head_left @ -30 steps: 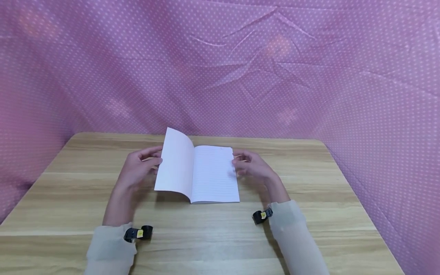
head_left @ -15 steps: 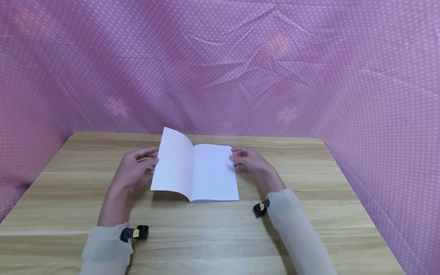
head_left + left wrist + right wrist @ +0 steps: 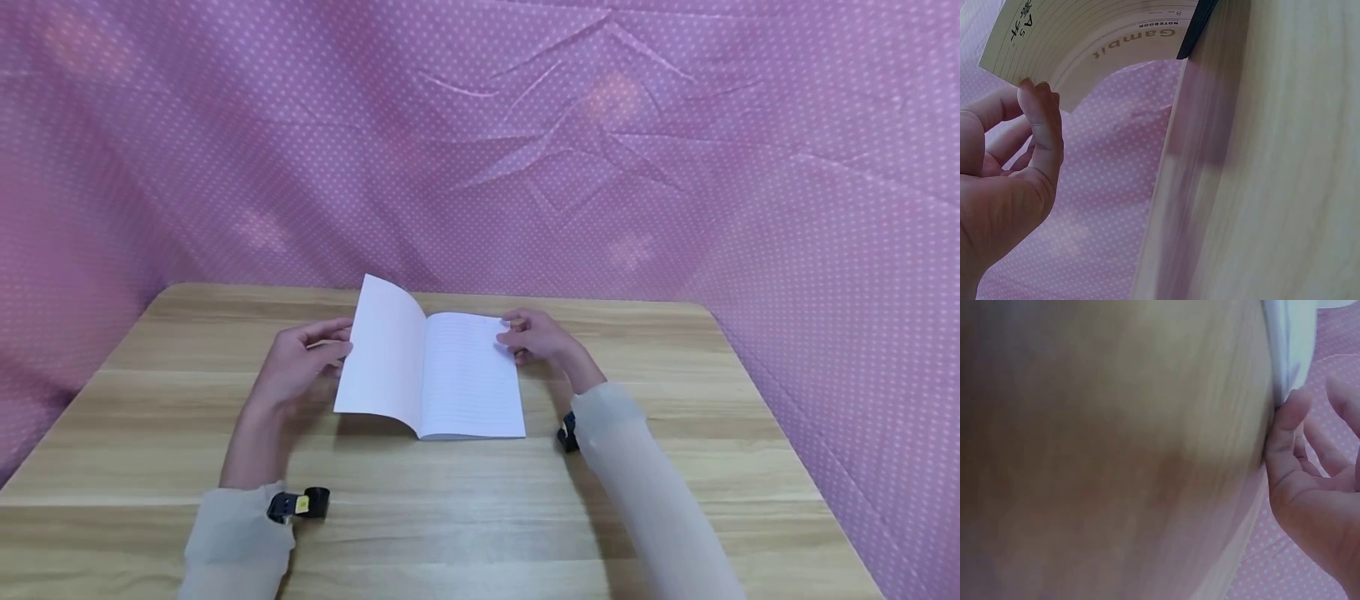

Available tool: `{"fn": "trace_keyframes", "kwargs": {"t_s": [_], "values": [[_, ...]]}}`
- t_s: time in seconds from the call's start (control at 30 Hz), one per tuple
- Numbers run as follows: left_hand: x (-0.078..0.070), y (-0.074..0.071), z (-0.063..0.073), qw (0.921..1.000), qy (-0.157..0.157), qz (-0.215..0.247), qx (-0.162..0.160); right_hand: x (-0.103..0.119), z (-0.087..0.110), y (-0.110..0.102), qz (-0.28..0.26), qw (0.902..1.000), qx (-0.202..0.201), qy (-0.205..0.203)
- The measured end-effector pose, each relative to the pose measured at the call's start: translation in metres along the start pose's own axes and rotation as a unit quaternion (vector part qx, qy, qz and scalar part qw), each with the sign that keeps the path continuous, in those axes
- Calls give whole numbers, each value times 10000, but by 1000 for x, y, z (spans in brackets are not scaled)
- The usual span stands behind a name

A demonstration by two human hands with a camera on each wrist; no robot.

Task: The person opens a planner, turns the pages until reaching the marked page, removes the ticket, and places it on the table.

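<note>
In the head view a lined notebook (image 3: 470, 387) lies open on the wooden table, its left cover (image 3: 382, 354) raised and bowed. My left hand (image 3: 292, 362) pinches that cover's outer edge between thumb and fingers. The left wrist view shows the cover's outer face (image 3: 1116, 37) with ruled lines, "Gambit" and "NOTEBOOK". At the upper right corner of the lined page is my right hand (image 3: 542, 340), thumb over the page edge. In the right wrist view its thumb touches the white page edge (image 3: 1294, 350), the forefinger held apart from it.
The wooden table (image 3: 465, 525) has rounded back corners. A pink polka-dot cloth (image 3: 480, 150) hangs behind it and along both sides. Each wrist carries a small black camera, such as the left wrist camera (image 3: 300, 504) below the cover.
My right hand has moved a little up and left, its thumb and forefinger now over the page's upper right corner. The left hand still holds the raised cover in nearly the same place.
</note>
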State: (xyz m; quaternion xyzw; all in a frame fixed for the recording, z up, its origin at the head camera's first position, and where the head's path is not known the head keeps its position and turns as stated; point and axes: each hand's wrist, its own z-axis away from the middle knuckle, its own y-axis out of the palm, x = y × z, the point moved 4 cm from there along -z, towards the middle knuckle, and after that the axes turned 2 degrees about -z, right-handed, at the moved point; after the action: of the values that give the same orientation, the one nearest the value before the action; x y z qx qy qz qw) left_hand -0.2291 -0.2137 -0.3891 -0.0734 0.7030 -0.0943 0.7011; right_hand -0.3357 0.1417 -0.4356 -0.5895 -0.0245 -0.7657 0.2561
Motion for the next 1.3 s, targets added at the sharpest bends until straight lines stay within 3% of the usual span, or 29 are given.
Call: {"fn": "trace_keyframes", "kwargs": {"t_s": [0.4, 0.63, 0.97, 1.1, 1.3], "values": [[0, 3, -2, 10000, 66, 46, -5, 2, -12, 1, 757, 9968, -265, 9], [0, 3, -3, 10000, -35, 31, 7, 7, -14, 5, 1479, 9875, -528, -149], [-1, 0, -4, 9999, -148, 5, 0, 13, -16, 6, 2100, 9732, -860, -376], [-1, -1, -5, 9998, -171, 45, 47, 16, -16, 7, 1948, 9760, -833, -498], [-1, -1, -8, 9999, -127, 66, 85, 16, -16, 4, 1269, 9880, -712, -526]]}}
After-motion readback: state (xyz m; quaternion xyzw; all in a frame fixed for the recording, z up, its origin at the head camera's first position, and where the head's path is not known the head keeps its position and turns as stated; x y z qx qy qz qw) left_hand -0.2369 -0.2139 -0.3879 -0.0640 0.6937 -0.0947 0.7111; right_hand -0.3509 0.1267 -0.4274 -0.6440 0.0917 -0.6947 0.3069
